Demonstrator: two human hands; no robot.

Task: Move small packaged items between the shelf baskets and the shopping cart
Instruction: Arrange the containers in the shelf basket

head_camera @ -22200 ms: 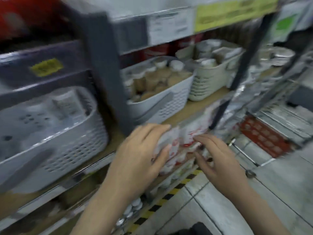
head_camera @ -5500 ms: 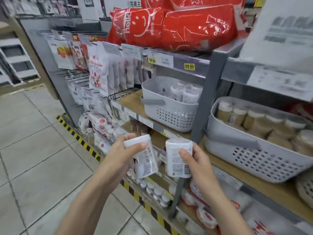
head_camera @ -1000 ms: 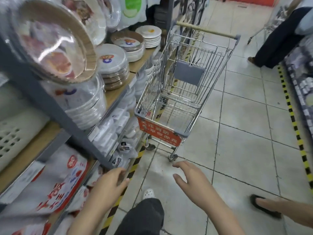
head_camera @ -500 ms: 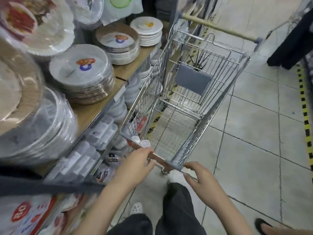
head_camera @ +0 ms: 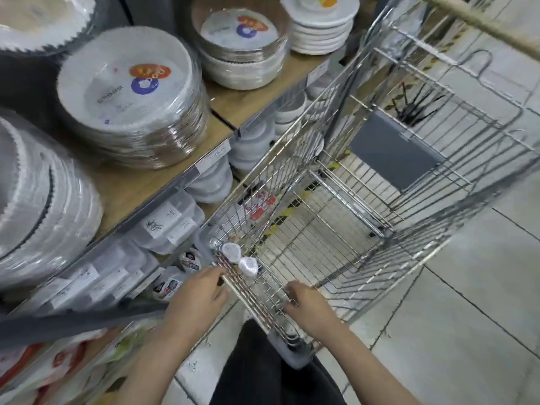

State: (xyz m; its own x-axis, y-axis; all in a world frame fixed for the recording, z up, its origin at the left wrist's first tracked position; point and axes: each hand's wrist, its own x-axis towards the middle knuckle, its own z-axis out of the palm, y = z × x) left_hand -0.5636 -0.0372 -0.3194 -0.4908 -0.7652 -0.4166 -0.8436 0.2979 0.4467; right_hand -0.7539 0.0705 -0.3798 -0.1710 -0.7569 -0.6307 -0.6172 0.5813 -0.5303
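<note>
I stand at the near end of the shopping cart [head_camera: 388,182], both hands on its front rail. My left hand [head_camera: 198,299] curls its fingers over the rail's left part; my right hand [head_camera: 309,305] hooks into the wire just inside the rim, holding no package. Just beyond my left fingertips, 2 small white packaged items [head_camera: 239,260] stand in the cart's near left corner, touching or nearly touching each other. To the left of my left hand runs the shelf [head_camera: 163,182], stacked with wrapped paper plates [head_camera: 128,95] above and boxed goods below; no basket shows from here. By my reading, the drop into the cart is done and I am steadying or shifting the cart. The next move, as I judge it, calls for letting go of the rail and either reaching forward for the 2 items to carry them back, or turning left to the shelf for more.
</note>
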